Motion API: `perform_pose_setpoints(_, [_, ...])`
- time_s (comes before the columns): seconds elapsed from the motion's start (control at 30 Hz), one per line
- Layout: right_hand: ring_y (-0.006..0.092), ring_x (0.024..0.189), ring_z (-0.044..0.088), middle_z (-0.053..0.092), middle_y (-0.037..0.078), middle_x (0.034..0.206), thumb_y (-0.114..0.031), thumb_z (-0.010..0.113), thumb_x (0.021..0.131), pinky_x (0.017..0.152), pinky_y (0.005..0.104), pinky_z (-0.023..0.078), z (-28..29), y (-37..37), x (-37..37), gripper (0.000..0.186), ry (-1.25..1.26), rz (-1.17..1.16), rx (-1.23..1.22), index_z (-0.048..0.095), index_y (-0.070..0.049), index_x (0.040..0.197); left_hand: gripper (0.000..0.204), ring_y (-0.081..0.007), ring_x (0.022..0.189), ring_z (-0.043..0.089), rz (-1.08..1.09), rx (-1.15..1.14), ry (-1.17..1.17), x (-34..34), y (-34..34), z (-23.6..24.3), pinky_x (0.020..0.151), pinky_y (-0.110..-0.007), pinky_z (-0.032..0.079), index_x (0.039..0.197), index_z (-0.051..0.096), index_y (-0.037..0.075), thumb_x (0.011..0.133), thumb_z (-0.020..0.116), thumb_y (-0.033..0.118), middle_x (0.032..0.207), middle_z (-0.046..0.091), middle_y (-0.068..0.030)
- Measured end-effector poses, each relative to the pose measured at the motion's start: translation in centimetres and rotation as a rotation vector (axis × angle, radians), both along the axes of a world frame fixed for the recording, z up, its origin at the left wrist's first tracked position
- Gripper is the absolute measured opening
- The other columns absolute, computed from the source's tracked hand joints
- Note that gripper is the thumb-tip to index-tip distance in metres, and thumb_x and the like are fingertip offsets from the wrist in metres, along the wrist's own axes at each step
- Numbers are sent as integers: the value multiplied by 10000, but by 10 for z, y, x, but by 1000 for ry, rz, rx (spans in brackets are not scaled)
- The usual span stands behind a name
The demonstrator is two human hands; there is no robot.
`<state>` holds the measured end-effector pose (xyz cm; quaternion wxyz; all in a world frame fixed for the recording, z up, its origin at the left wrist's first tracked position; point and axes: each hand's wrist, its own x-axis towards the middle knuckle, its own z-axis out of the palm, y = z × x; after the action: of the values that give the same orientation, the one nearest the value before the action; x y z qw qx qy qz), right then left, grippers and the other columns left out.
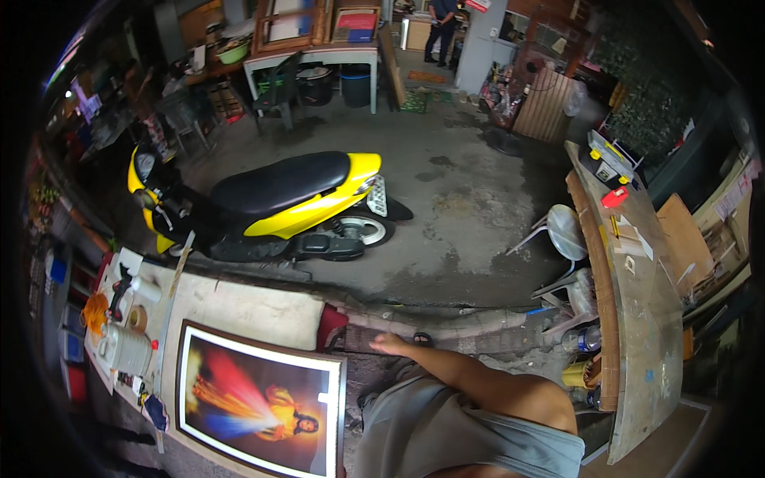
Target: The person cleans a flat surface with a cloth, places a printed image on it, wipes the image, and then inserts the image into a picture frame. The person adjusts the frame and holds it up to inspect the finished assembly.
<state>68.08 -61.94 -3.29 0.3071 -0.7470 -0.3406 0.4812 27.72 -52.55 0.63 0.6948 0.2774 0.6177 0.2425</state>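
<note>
My right hand (388, 344) is held out over the walkway, just beyond the upper right corner of a framed picture. Its fingers look loosely curled, and no object shows in them. The picture (255, 402) has a dark frame, a white border and a robed figure with red and pale rays. It lies flat on a light tabletop (247, 307). Close to my hand, a dark red item (331, 327) shows at the table's edge. My left hand is out of view.
A yellow scooter (295, 199) stands beyond the table. At left are a whitish jug (126, 350), orange cord (96, 312) and a tape roll (137, 319). A long workbench (649, 374) at right carries a toolbox (610, 159). Stools (566, 231) stand beside it. A person (442, 28) stands far back.
</note>
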Motion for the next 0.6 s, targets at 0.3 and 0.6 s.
perform_pose_setpoints(0.3, [311,1022,609,661,142,1067,-474,601,782,884,379,460,-58,-94,124,473,-25,87,-294,693,-78,1023,413,-279,1038,599,-269,77,179,136,25,3,920,-379,457,1174,603,67,873,588,351,1128,636,-124])
perform_pose_setpoints(0.6, [160,725,631,678,54,815,-265,681,776,595,303,469,-56,-159,280,252,78,-505,124,678,-48,905,405,-287,1030,604,-726,255,400,249,0,-45,917,-377,459,1150,626,79,857,599,358,1115,645,-130])
